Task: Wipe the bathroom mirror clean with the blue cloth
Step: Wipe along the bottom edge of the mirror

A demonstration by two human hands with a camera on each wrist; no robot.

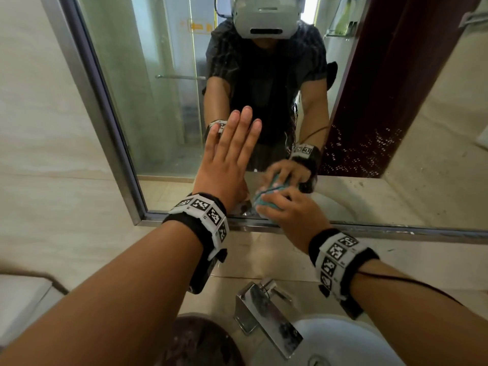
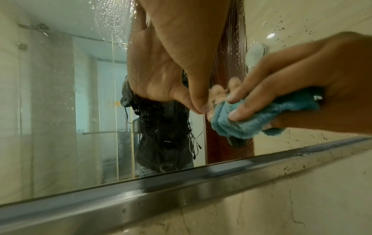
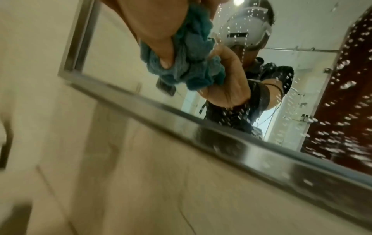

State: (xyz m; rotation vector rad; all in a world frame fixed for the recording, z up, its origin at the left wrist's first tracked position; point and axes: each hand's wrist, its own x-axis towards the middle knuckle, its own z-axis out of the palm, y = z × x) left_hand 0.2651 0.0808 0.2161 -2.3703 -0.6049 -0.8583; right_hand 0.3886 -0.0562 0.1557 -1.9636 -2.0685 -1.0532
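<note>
The metal-framed mirror [image 1: 158, 101] hangs on the tiled wall; water droplets speckle its right part. My left hand [image 1: 229, 154] lies flat against the glass, fingers straight and pointing up. Just to its right, low near the bottom frame, my right hand [image 1: 287, 210] grips the bunched blue cloth [image 1: 261, 203] and presses it on the glass. In the left wrist view the blue cloth [image 2: 251, 117] sits under the curled fingers of my right hand [image 2: 292, 89], next to the thumb of my left hand [image 2: 177, 52]. The right wrist view shows the blue cloth [image 3: 191, 63] wadded against the mirror [image 3: 332, 79].
The mirror's steel bottom frame [image 1: 343, 228] runs just under the cloth. Below it a chrome tap [image 1: 266, 310] stands over a white basin [image 1: 343, 342]. Beige tiled wall [image 1: 39, 128] lies to the left of the mirror.
</note>
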